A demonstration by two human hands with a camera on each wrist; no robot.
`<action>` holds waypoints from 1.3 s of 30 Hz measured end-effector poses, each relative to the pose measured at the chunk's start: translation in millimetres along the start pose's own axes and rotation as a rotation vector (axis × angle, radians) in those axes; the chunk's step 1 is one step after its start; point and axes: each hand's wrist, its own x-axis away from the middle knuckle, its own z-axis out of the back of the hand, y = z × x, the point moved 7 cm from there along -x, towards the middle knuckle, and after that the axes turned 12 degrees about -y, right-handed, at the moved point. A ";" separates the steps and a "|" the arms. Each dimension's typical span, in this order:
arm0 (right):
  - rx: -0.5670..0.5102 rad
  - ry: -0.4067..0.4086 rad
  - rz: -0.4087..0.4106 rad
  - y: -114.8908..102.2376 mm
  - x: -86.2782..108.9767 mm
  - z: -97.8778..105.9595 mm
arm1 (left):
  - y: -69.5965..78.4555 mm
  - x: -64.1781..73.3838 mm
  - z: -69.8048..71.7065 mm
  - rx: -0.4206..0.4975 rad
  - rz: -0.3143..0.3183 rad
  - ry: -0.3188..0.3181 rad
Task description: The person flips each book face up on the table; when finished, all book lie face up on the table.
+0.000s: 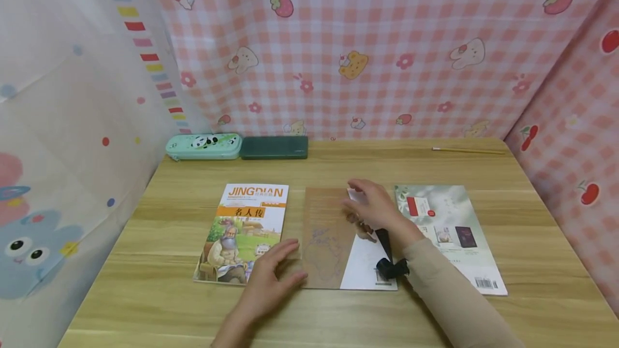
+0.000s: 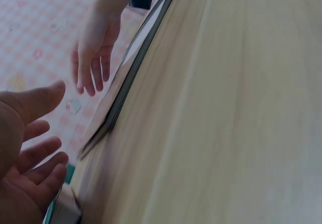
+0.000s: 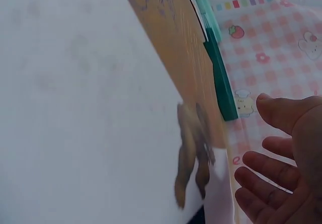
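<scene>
A brown-and-white book (image 1: pixel 325 240) lies between two others, with brown pod-like shapes (image 3: pixel 188 153) pictured on its white part. Over its upper right part is my right hand (image 1: pixel 374 205), fingers spread and relaxed, holding nothing. In the right wrist view this right hand (image 3: pixel 282 163) shows beside the book's edge. My left hand (image 1: pixel 271 278) is by the lower corner of the colourful JINGDIAN book (image 1: pixel 246 232), its fingers loosely bent toward the middle book. The left wrist view shows this left hand (image 2: pixel 35 163) with thumb and fingers apart and nothing between them.
A pale green book (image 1: pixel 450 240) with a barcode lies right of the middle one. Along the back edge sit a mint panda pencil case (image 1: pixel 203 146), a dark green case (image 1: pixel 274 147) and a pencil (image 1: pixel 469 150). Patterned cloth (image 1: pixel 348 42) hangs behind the table.
</scene>
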 end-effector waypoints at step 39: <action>0.132 0.047 -0.138 34.0 16.2 18.5 | -2.3 -22.1 -40.8 -0.133 0.138 -0.203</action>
